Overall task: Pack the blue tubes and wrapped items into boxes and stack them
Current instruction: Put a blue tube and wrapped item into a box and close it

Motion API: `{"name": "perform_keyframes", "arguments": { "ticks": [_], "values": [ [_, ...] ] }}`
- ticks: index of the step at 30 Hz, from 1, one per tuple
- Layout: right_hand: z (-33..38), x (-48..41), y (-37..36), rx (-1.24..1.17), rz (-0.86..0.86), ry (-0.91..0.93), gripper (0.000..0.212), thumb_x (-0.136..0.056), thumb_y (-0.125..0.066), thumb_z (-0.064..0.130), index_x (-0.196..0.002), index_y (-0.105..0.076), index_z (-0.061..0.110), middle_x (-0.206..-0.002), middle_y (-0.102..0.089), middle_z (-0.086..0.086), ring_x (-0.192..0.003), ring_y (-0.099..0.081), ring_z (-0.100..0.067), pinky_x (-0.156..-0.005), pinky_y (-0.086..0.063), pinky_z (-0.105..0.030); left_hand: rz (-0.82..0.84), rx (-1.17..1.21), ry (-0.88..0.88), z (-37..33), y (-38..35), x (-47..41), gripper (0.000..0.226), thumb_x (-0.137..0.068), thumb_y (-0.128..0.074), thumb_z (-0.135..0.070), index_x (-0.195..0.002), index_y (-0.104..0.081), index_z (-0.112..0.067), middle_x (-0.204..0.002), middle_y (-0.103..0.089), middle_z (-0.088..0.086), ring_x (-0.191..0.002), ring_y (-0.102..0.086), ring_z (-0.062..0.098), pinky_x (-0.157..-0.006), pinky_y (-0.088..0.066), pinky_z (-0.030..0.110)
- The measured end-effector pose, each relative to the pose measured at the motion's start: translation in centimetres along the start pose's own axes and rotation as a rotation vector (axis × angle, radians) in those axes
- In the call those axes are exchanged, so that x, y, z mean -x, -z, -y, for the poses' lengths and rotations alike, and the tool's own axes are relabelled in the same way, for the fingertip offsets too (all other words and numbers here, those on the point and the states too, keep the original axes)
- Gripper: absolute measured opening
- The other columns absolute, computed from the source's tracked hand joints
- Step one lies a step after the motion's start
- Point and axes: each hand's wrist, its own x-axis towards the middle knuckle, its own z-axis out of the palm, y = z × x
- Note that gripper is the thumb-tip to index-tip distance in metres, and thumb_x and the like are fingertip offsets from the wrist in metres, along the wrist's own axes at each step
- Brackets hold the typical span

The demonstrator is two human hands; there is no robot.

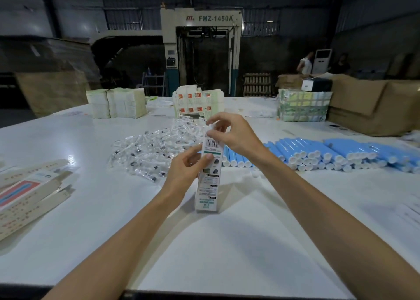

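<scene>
Work looks early: our left hand (188,170) grips a tall white printed cardboard box (208,186) upright on the white table (204,254), our right hand (231,133) pinches its top; blue plastic tubes (341,152) and clear-wrapped items (154,149) lie unpacked behind.

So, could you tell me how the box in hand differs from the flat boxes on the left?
The held box is erected and upright, the left hand gripping it and the right hand pinching its top; the flat boxes lie collapsed in a pile, untouched. The held box shows white with a barcode; the flat boxes show beige, one with red and blue. Both are long, narrow cartons.
</scene>
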Motion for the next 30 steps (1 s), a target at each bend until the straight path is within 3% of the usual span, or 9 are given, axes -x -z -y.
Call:
{"name": "perform_keyframes", "arguments": {
  "ticks": [3, 6, 9, 13, 16, 19, 23, 27, 30],
  "values": [
    [-0.5, 0.8, -0.3, 0.044, 0.011, 0.008, 0.015, -0.098, -0.071, 0.025, -0.109, -0.079, 0.019, -0.109, -0.064, 0.007, -0.097, -0.058, 0.002, -0.083, -0.046, -0.013, -0.026, 0.022, -0.011, 0.0, 0.0, 0.0, 0.040, -0.093, -0.081, -0.040, -0.131, -0.075, -0.030, -0.118, -0.082, 0.002, -0.110, -0.078, 0.018, -0.081, -0.062, 0.025],
    [-1.6, 2.1, -0.8, 0.002, -0.099, -0.025, 0.029, -0.105, -0.062, 0.027, -0.131, -0.070, 0.019, -0.129, -0.053, 0.001, -0.110, -0.056, -0.007, -0.089, -0.046, -0.014, -0.056, 0.018, -0.006, 0.0, 0.1, 0.0, 0.047, -0.091, -0.082, -0.044, -0.134, -0.072, -0.030, -0.119, -0.081, -0.002, -0.110, -0.078, 0.016, -0.080, -0.061, 0.022],
    [-2.5, 4.0, -0.9, -0.151, -0.201, -0.070, 0.030, -0.107, -0.058, 0.025, -0.137, -0.062, 0.023, -0.125, -0.061, 0.005, -0.107, -0.060, -0.002, -0.087, -0.047, -0.015, -0.060, 0.014, -0.001, 0.2, 0.1, 0.0, 0.046, -0.093, -0.083, -0.041, -0.137, -0.070, -0.030, -0.120, -0.081, -0.003, -0.110, -0.077, 0.016, -0.080, -0.063, 0.025],
    [-3.2, 6.2, -2.0, -0.219, -0.119, -0.035, 0.040, -0.102, -0.069, 0.022, -0.139, -0.055, 0.024, -0.124, -0.068, 0.009, -0.107, -0.066, -0.008, -0.090, -0.054, -0.023, -0.041, 0.043, -0.026, 0.3, -0.1, 0.1, 0.056, -0.093, -0.086, -0.035, -0.142, -0.059, -0.039, -0.119, -0.081, 0.002, -0.110, -0.078, 0.021, -0.088, -0.066, 0.040],
    [-3.5, 6.4, -2.5, -0.240, -0.096, -0.047, 0.051, -0.099, -0.073, 0.022, -0.146, -0.052, 0.026, -0.132, -0.063, 0.006, -0.113, -0.065, -0.012, -0.096, -0.057, -0.035, -0.031, 0.032, -0.061, 0.0, -0.2, 0.3, 0.072, -0.093, -0.087, -0.036, -0.150, -0.046, -0.050, -0.120, -0.081, 0.001, -0.112, -0.077, 0.016, -0.082, -0.065, 0.030],
    [-3.7, 6.3, -2.7, -0.271, -0.081, -0.072, 0.055, -0.098, -0.074, 0.023, -0.149, -0.051, 0.028, -0.135, -0.060, 0.002, -0.117, -0.063, -0.013, -0.099, -0.057, -0.041, -0.008, 0.018, -0.067, -0.2, -0.2, 0.3, 0.071, -0.093, -0.085, -0.039, -0.151, -0.046, -0.054, -0.122, -0.080, 0.001, -0.115, -0.075, 0.019, -0.083, -0.064, 0.031],
    [-3.9, 6.1, -2.6, -0.383, -0.049, -0.106, 0.049, -0.097, -0.074, 0.018, -0.141, -0.058, 0.033, -0.118, -0.070, 0.011, -0.108, -0.067, -0.011, -0.096, -0.058, -0.037, 0.024, -0.009, -0.084, -0.4, -0.1, 0.3, 0.069, -0.095, -0.083, -0.038, -0.152, -0.048, -0.054, -0.125, -0.079, 0.000, -0.119, -0.074, 0.018, -0.086, -0.064, 0.032],
    [-3.8, 6.3, -2.4, -0.458, 0.005, -0.083, 0.039, -0.098, -0.072, 0.014, -0.132, -0.063, 0.030, -0.119, -0.075, 0.002, -0.114, -0.067, -0.023, -0.099, -0.058, -0.036, 0.046, -0.044, -0.101, -0.8, -0.2, 0.3, 0.061, -0.097, -0.082, -0.034, -0.149, -0.055, -0.048, -0.124, -0.079, -0.002, -0.117, -0.074, 0.018, -0.085, -0.064, 0.031],
    [-3.6, 6.1, -1.9, -0.442, 0.034, -0.035, 0.031, -0.098, -0.070, 0.012, -0.125, -0.064, 0.024, -0.117, -0.074, 0.001, -0.113, -0.069, -0.020, -0.097, -0.058, -0.033, 0.043, -0.059, -0.098, -1.0, -0.2, 0.4, 0.057, -0.095, -0.083, -0.035, -0.145, -0.059, -0.044, -0.122, -0.080, -0.001, -0.114, -0.076, 0.022, -0.086, -0.064, 0.032]
  ]
}}
